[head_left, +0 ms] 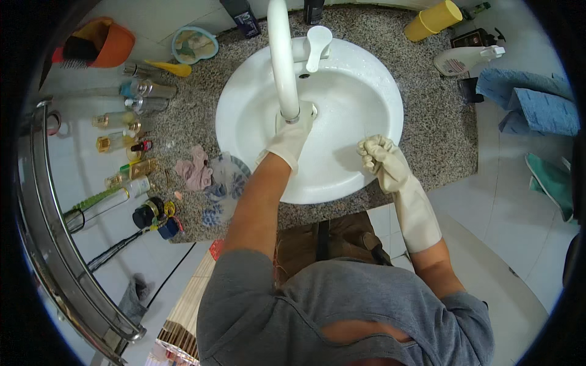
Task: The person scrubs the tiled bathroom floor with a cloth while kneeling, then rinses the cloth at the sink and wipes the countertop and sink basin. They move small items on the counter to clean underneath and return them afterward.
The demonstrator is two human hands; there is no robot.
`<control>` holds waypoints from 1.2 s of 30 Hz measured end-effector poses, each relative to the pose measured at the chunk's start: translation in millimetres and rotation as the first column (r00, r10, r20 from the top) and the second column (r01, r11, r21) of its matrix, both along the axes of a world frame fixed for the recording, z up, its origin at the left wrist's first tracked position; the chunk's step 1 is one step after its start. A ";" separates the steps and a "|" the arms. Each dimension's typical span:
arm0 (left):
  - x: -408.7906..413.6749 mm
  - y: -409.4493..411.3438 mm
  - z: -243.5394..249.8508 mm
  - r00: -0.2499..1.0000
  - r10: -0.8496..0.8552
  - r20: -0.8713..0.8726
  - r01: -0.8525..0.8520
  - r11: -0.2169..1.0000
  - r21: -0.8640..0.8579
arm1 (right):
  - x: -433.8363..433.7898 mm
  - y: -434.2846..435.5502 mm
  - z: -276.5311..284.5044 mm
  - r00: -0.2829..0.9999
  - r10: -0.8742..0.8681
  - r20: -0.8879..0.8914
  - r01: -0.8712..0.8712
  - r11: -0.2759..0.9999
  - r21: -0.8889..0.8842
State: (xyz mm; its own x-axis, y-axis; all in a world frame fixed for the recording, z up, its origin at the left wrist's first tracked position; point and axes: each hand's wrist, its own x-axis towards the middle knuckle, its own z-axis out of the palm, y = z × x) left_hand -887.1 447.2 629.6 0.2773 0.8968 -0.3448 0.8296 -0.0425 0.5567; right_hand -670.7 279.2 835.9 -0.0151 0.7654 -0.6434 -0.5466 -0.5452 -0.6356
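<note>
A white ceramic washbasin (pixel 339 178) is set in the granite counter, under a white curved faucet (pixel 284 59) with a white lever handle (pixel 317 48). My left hand (pixel 295 135), in a cream rubber glove, reaches into the basin beneath the spout, near the drain; the spout covers part of it, and its fingers are too hidden to tell what they touch. Over the basin's right rim is my right hand (pixel 382 158), in a long cream rubber glove, its fingers curled inward. Whether something small lies between those fingers cannot be told.
Left on the granite counter (pixel 197 105) are small bottles, a pink cloth (pixel 196 168) and a patterned clear plastic piece (pixel 224 187). At the back right are a yellow cup (pixel 432 20) and a white spray bottle (pixel 467 59). Blue cloths (pixel 545 107) hang at right, a metal rack (pixel 59 196) at left.
</note>
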 end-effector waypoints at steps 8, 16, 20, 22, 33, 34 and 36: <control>6.9 -0.1 21.6 0.961 -0.260 -0.094 0.275 0.932 0.237 | -22.7 1.4 -4.4 0.989 -0.145 0.013 0.145 0.977 -0.159; -29.0 58.6 47.8 0.542 0.351 0.764 0.118 0.868 -0.483 | -39.2 24.5 -17.5 0.987 -0.122 0.100 0.136 0.980 -0.147; -9.9 80.3 206.5 0.589 0.354 0.726 0.180 0.819 -0.545 | -54.1 39.4 -17.3 0.991 0.029 0.131 0.004 0.970 -0.242; 2.6 95.6 226.1 0.641 0.387 0.663 0.210 0.742 -0.636 | -69.5 48.3 -14.1 0.972 0.132 0.195 -0.080 0.963 -0.256; 29.8 120.5 202.7 0.739 0.124 0.663 0.317 0.803 -0.504 | -111.4 67.9 -17.8 0.931 0.243 0.274 -0.143 0.929 -0.340; 30.4 127.4 190.5 0.761 -0.005 0.648 0.359 0.836 -0.415 | -113.7 67.6 -16.0 0.928 0.257 0.271 -0.166 0.934 -0.317; 35.3 129.5 186.3 0.796 -0.094 0.598 0.359 0.869 -0.340 | -116.0 69.0 -17.0 0.917 0.263 0.299 -0.163 0.933 -0.320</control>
